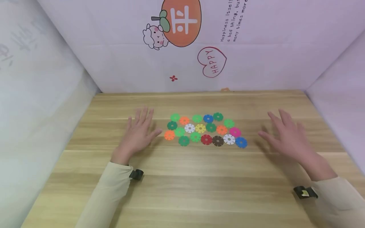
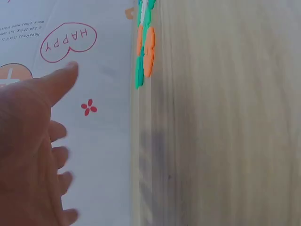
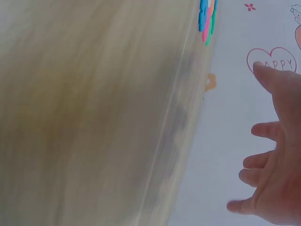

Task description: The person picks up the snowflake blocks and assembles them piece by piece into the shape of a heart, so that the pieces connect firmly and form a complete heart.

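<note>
The notched, coloured discs (image 1: 202, 130) lie flat in close, staggered rows toward the far edge of the desk (image 1: 199, 186), roughly midway between its left and right edges; from their thin, plastic-like look they are judged light, stiff and possibly slick, with the notched rim the likely place to pinch. Toward the desk's left edge the left hand (image 1: 137, 134), and toward its right edge the right hand (image 1: 291, 139), are each wide, fingers extended, near the discs and holding nothing.
</note>
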Action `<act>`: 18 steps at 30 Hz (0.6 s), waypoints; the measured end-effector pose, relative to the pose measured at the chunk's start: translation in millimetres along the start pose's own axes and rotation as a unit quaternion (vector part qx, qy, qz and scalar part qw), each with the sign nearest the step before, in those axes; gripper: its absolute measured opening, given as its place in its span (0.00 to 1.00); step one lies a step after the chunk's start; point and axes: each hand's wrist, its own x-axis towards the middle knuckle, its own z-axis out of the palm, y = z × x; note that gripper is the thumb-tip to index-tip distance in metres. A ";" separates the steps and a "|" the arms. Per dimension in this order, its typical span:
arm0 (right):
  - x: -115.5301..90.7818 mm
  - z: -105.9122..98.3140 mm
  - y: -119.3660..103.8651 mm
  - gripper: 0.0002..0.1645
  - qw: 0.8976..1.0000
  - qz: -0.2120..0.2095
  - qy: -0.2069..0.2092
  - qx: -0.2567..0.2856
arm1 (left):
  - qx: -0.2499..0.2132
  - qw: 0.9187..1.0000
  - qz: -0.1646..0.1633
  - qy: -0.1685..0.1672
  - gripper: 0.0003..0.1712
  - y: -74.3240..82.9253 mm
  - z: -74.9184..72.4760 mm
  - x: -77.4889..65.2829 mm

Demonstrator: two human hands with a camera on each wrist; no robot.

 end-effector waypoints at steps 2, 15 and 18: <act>3.5 0.3 -3.7 0.53 0.999 -0.006 0.019 0.026 | -0.023 1.000 0.006 -0.013 0.52 2.9 0.5 5.3; 15.7 -5.3 -16.5 0.41 0.967 0.049 -0.090 0.233 | -0.230 0.966 -0.045 -0.106 0.41 14.6 0.5 26.8; 14.9 -5.4 -15.0 0.38 0.951 0.050 -0.117 0.281 | -0.272 0.951 -0.065 -0.130 0.38 13.1 0.9 31.1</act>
